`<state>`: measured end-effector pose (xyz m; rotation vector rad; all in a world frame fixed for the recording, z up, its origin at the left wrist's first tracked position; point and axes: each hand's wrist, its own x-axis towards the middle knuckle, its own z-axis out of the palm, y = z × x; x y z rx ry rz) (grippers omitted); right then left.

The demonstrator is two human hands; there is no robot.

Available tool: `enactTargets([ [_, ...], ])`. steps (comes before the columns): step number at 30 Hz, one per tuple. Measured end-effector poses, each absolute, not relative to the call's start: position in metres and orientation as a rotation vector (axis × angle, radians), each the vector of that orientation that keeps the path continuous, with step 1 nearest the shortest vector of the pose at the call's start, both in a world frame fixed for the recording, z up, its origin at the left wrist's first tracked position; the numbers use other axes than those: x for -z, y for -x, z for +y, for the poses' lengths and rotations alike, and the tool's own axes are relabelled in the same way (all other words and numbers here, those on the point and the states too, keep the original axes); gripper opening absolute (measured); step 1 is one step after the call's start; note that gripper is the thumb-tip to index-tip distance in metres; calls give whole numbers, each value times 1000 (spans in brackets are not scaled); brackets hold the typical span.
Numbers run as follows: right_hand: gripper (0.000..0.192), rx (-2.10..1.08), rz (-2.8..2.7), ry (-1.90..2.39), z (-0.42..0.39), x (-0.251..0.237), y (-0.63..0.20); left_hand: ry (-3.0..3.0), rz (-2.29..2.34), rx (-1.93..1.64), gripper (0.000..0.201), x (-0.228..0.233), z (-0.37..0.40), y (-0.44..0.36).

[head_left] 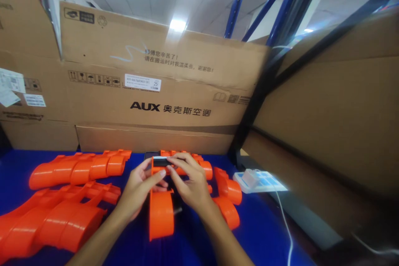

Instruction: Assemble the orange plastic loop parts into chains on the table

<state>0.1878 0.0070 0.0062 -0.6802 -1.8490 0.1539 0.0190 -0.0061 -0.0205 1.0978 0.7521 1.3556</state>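
An orange plastic tape dispenser is held up in front of me, its broad curved part hanging down. My left hand is closed around its left side, with the thumb across the front. From the right, my right hand pinches at the top end, its fingers on a black strip-like piece set across the dispenser. A pale edge runs along the top above that black piece. The fingertips behind the dispenser are partly hidden.
Rows of orange dispensers lie on the blue table surface to the left, with another row behind. More dispensers lie at right. A white power strip with a cable sits near the dark rack post. Cardboard walls the back.
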Motion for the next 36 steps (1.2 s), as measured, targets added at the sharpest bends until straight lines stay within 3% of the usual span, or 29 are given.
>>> enactTargets([
  [11,22,-30,-1822,661,3,-4,-183,-1085,784,-1352,50,22,-3,-18],
  [19,21,-203,-1811,756,0,-13,-187,-1045,790,-1350,49,15,-7,-17],
  [28,13,-250,-2100,1552,8,-13,-228,-919,804,-1442,42,7,-4,-6],
  [32,28,-255,-2345,1645,-2,-10,-225,-882,796,-1470,41,5,-3,-1],
  [36,30,-131,-2442,1691,-7,-10,-214,-866,804,-1476,43,2,-1,5],
])
